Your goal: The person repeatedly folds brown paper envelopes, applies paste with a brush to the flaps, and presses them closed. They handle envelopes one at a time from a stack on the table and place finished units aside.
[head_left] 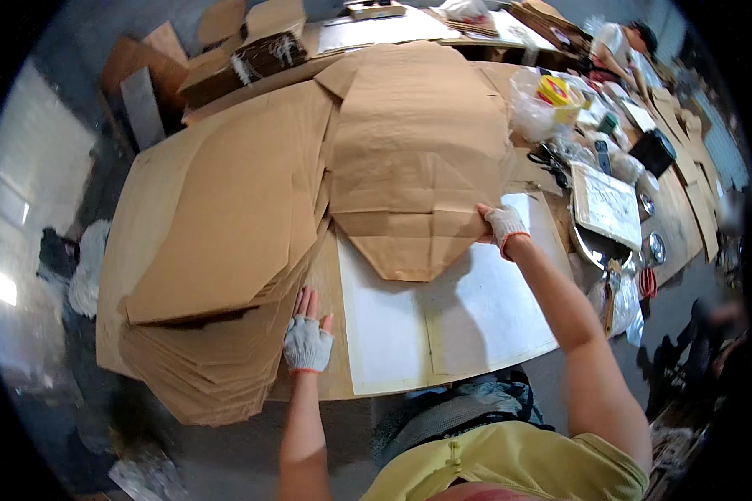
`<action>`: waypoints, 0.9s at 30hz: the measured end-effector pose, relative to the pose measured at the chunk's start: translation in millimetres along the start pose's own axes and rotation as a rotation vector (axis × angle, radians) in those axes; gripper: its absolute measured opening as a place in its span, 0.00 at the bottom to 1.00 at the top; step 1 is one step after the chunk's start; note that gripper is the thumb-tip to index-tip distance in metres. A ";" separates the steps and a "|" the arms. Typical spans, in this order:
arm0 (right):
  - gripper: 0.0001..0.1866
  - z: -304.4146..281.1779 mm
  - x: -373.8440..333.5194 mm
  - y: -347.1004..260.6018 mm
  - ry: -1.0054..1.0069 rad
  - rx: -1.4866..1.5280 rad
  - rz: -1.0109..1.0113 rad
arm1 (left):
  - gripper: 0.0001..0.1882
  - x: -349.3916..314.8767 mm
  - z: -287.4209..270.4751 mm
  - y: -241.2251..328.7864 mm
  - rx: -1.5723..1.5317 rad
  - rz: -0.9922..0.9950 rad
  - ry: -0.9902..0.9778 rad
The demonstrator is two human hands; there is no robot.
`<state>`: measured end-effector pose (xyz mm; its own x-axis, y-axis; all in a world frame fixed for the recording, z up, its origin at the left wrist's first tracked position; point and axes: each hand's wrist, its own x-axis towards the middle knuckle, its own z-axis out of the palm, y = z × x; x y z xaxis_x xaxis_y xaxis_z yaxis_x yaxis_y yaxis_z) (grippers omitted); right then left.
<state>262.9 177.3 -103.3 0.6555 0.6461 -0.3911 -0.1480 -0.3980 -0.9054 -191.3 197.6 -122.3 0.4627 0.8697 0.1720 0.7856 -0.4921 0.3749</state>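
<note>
Stack of brown sheets (226, 200) lies at ten o'clock on the worktop (337, 378); the left hand (307, 341), at seven, is open beside it. Large paper piece (418, 159) lies at twelve; the right hand (505, 225), at three, grips its edge.

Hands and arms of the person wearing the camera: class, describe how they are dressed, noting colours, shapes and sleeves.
The left hand and right hand wear matching pale grey-white gloves with orange cuff edges, leaving the fingertips bare. The forearms are uncovered. A short yellow sleeve shows on the right arm; the left sleeve is out of view.
</note>
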 end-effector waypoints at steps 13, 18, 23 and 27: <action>0.18 -30.4 23.8 -158.9 -0.110 0.132 -0.300 | 0.27 7.5 1.6 9.9 0.123 -0.091 0.029; 0.32 -26.6 82.1 -68.5 0.308 -0.437 -0.344 | 0.27 95.6 44.0 51.2 -0.626 -0.149 0.071; 0.37 -17.0 71.7 -62.9 0.304 -0.178 -0.327 | 0.31 253.6 57.1 95.5 -1.484 -0.460 0.166; 0.36 -9.3 80.8 -81.5 0.213 -0.364 -0.321 | 0.31 341.3 55.0 50.4 -1.723 -0.420 0.093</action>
<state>334.8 255.9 -59.6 0.7675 0.6405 -0.0274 0.3262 -0.4269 -0.8434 28.8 467.6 -94.9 0.2929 0.9436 -0.1545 -0.4750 0.2839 0.8329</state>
